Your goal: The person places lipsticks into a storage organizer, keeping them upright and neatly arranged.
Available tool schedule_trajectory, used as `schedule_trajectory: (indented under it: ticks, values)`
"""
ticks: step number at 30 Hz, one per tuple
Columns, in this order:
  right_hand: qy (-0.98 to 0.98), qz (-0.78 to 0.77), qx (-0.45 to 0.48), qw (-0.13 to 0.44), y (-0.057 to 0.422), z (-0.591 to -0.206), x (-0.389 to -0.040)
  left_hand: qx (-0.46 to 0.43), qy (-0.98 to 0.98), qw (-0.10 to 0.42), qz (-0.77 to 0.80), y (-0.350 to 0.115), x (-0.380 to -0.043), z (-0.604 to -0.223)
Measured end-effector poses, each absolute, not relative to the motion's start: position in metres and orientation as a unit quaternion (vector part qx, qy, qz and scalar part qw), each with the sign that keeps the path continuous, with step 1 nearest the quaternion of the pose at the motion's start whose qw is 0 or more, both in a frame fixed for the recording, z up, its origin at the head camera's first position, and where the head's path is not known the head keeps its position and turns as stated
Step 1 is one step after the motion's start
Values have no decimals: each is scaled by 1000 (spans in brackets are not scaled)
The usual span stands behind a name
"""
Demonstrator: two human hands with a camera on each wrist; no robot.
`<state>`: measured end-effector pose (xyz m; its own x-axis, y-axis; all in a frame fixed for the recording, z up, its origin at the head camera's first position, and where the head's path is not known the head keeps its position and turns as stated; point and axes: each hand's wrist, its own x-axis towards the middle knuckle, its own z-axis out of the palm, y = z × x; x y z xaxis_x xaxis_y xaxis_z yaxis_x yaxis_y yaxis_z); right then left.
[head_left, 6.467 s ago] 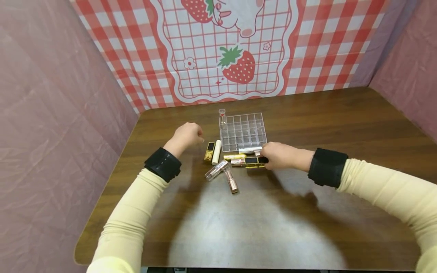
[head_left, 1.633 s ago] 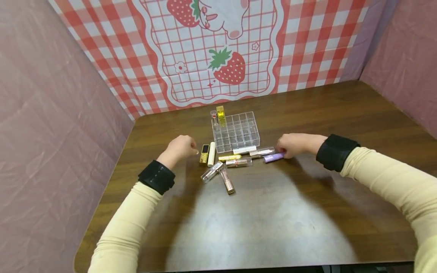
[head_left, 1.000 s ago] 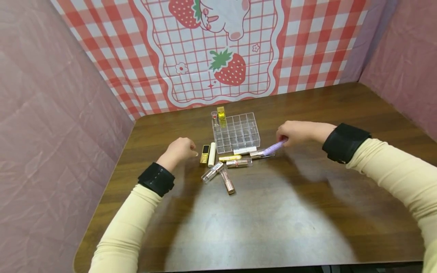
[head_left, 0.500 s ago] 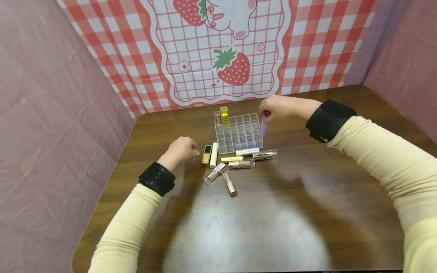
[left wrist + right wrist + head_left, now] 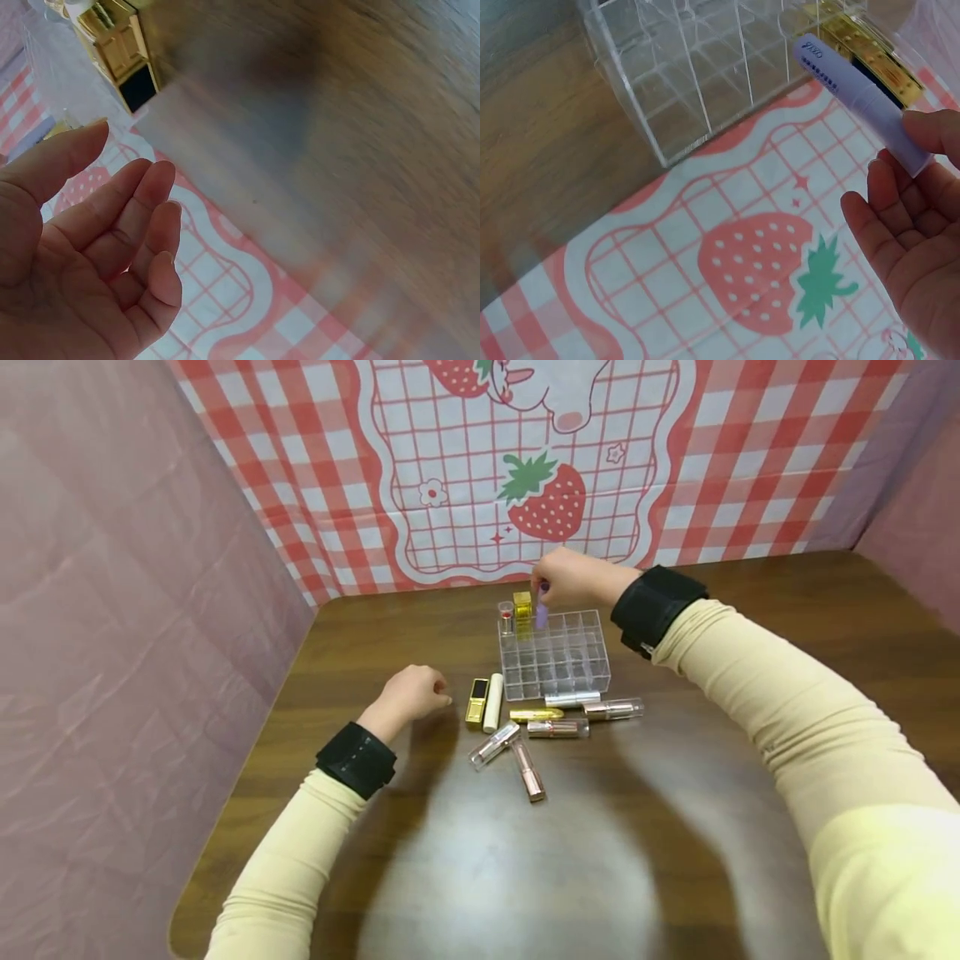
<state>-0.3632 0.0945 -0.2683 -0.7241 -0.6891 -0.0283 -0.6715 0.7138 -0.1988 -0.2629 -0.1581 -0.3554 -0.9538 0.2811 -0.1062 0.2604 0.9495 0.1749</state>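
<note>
My right hand point(image 5: 573, 575) pinches a slim purple lipstick tube point(image 5: 855, 97) between thumb and fingers. It holds the tube upright over the back row of a clear compartment organizer point(image 5: 555, 662). Just left of the tube, a gold lipstick point(image 5: 522, 607) stands in a back slot. A clear-capped lipstick with a red band point(image 5: 506, 620) fills the back left corner slot. My left hand point(image 5: 412, 692) hovers near the table, fingers loosely curled around nothing. Beside it lie a black-and-gold lipstick point(image 5: 477, 702) and a cream white tube point(image 5: 492, 703).
In front of the organizer lie a silver-white tube point(image 5: 572, 700), a yellow-gold tube point(image 5: 536, 715) and several clear-capped lipsticks, among them a rose-gold one point(image 5: 528, 772). A red checked strawberry cloth point(image 5: 547, 510) hangs at the table's back edge; pink curtains flank the sides.
The gold lipstick went from the right hand into the organizer's back row. Then the right hand picked up the purple tube and carried it left over the organizer. The left hand stayed about in place.
</note>
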Motion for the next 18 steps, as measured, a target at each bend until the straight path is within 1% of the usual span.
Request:
schedule_trajectory:
  ticks: [10, 18]
  values:
    - [930, -70, -357, 57, 87, -292, -375, 132, 986, 60, 81, -166, -264, -357]
    - [938, -131, -315, 62, 83, -308, -376, 134, 985, 65, 86, -167, -265, -363]
